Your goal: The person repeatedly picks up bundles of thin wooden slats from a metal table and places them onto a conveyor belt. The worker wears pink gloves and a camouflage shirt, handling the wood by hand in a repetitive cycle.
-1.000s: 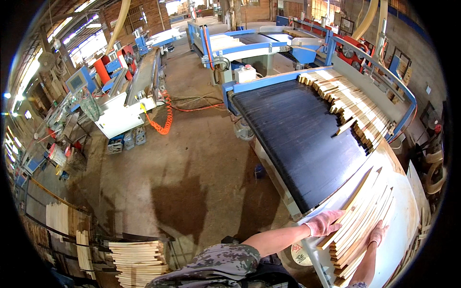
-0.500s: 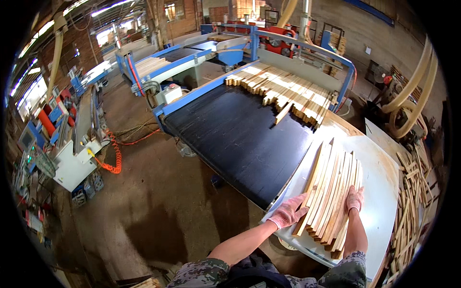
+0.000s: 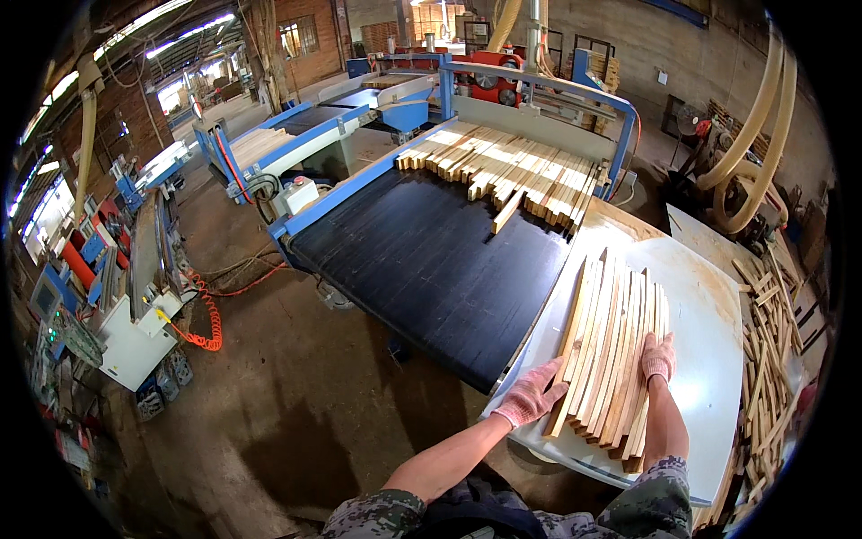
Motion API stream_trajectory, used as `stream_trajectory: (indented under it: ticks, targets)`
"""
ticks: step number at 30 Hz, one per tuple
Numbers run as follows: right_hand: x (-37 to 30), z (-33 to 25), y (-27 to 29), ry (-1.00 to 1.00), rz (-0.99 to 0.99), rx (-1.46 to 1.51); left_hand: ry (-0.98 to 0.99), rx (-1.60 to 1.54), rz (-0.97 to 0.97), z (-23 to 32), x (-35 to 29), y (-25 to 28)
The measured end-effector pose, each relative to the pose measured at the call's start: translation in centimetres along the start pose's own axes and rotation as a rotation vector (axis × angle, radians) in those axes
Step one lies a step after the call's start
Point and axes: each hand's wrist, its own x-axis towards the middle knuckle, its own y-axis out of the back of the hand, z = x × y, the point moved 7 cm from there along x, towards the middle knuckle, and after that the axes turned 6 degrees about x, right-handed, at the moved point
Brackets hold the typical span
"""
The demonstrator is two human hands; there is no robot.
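Observation:
A row of pale wooden strips (image 3: 606, 350) lies side by side on a light-coloured, smooth side table (image 3: 705, 359), their near ends uneven. My left hand (image 3: 532, 395), in a pinkish knit glove, rests against the left side of the row near its front end, fingers stretched out and thumb apart. Against the right side, farther up, my gloved right hand (image 3: 658, 357) lies with its fingers extended along the outermost strip. The strips are between my two hands; neither hand closes around one. The undersides of my fingers are hidden.
Left of the table runs a black conveyor belt (image 3: 422, 260), with more wooden strips (image 3: 512, 171) in a row at its far end, one sticking out. A blue frame (image 3: 548, 76) spans behind them. Loose sticks (image 3: 768, 359) are heaped at right. A control machine (image 3: 135, 332) stands far left.
The whole view has shifted slightly, with the scene sitting a little farther left. Both hands stay against the sides of the strips; the right hand's fingers look slightly more spread.

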Motion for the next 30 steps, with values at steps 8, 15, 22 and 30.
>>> stream_trajectory:
  ticks: [8, 15, 22, 30]
  targets:
    - [-0.02, -0.02, 0.03, 0.024, 0.01, 0.02, -0.001, -0.025, -0.015, -0.64, 0.07, -0.61]
    - [-0.11, -0.18, 0.0, 0.019, 0.011, 0.004, -0.008, 0.001, -0.005, -0.62, 0.0, -0.61]
    - [-0.67, -0.54, 0.53, 0.004, -0.012, 0.005, -0.008, -0.006, 0.001, -0.36, -0.11, -0.37]
    - [0.14, 0.1, 0.1, 0.006, -0.017, 0.012, 0.016, 0.015, -0.011, -0.27, -0.03, -0.48]
